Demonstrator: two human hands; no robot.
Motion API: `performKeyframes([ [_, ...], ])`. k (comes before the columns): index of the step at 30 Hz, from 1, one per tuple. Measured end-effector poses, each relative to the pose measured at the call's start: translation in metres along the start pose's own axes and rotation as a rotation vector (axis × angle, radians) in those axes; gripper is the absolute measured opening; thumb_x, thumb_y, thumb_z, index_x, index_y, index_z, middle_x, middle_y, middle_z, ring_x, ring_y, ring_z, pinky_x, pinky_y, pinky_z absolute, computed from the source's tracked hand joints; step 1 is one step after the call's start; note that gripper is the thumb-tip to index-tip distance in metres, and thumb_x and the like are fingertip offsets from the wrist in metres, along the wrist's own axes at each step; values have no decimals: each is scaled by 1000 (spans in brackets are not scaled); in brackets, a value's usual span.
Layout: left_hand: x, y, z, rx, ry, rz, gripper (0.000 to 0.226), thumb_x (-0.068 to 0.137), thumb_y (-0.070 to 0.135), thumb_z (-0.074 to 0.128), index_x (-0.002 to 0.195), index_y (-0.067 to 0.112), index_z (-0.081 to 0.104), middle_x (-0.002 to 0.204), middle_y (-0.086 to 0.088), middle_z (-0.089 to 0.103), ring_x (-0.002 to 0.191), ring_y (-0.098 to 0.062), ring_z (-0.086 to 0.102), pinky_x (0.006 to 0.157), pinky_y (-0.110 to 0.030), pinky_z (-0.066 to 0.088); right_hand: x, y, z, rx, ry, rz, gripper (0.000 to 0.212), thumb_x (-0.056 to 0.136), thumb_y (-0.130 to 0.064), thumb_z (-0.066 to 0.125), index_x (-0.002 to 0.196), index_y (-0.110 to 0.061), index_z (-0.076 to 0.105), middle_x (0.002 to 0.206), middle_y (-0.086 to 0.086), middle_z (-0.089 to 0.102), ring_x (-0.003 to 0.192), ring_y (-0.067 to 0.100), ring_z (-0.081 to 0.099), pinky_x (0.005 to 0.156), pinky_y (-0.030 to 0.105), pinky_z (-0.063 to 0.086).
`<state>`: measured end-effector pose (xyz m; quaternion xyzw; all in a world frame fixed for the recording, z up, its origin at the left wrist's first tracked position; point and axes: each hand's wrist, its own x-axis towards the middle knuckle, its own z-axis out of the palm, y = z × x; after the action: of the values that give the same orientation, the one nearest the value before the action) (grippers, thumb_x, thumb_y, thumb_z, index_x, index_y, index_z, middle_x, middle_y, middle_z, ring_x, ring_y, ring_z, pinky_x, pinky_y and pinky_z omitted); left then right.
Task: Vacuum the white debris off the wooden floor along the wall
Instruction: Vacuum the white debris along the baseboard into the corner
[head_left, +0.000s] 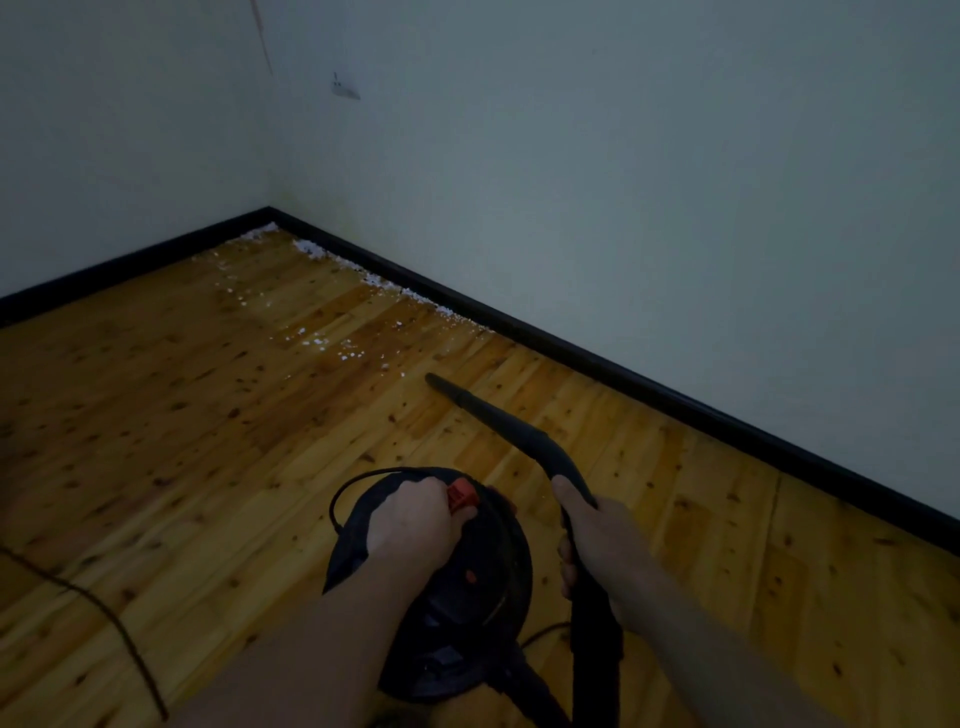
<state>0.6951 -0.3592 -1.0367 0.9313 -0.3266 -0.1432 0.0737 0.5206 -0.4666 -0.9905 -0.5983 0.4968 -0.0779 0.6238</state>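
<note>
Head view shows our left hand (415, 525) curled over the top of the black vacuum canister (441, 587), fingers pressed together by its red switch (462, 496); right of the canister, our right hand (597, 540) grips the black nozzle wand (498, 415), whose long axis runs from the canister toward the corner, tip just short of the white debris (337, 343) strewn along the black baseboard (571, 353).

Open floor (171, 415) before nozzle (441, 385)
</note>
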Motion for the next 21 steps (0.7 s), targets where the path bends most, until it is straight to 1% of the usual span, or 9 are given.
performKeyframes([
  [5, -14, -4, 3, -1, 14, -4, 42, 95, 64, 60, 98, 23, 66, 87, 4, 66, 75, -16, 65, 69, -36, 59, -7, 4, 8, -26, -8, -11, 50, 105, -50, 55, 76, -10, 52, 56, 7, 51, 47, 24, 50, 51, 35, 48],
  [9, -21, -9, 1, -32, -9, -11, 40, 96, 62, 60, 100, 22, 64, 86, 4, 63, 74, -16, 62, 62, -32, 52, -10, 6, 16, -31, -26, -25, 48, 105, -51, 55, 82, -8, 56, 62, 10, 53, 51, 25, 51, 52, 35, 49],
  [12, -25, -13, 0, -52, -10, -19, 40, 95, 62, 61, 97, 23, 65, 84, 5, 64, 72, -16, 63, 59, -32, 52, -12, 8, 19, -18, -23, -41, 48, 104, -51, 56, 81, -9, 55, 60, 8, 53, 50, 25, 51, 54, 37, 49],
  [16, -25, -21, 1, -48, 13, -18, 41, 95, 64, 60, 93, 23, 63, 83, 5, 64, 72, -16, 64, 61, -33, 55, -12, 6, 23, -4, -17, -43, 48, 105, -50, 56, 79, -10, 54, 58, 6, 52, 50, 24, 51, 54, 37, 49],
  [21, -20, -24, 4, -32, 22, -21, 42, 95, 64, 59, 94, 22, 62, 83, 5, 64, 73, -17, 64, 65, -36, 58, -5, 6, 30, -30, 31, -79, 49, 105, -51, 54, 78, -10, 55, 55, 4, 53, 48, 22, 53, 52, 35, 51],
])
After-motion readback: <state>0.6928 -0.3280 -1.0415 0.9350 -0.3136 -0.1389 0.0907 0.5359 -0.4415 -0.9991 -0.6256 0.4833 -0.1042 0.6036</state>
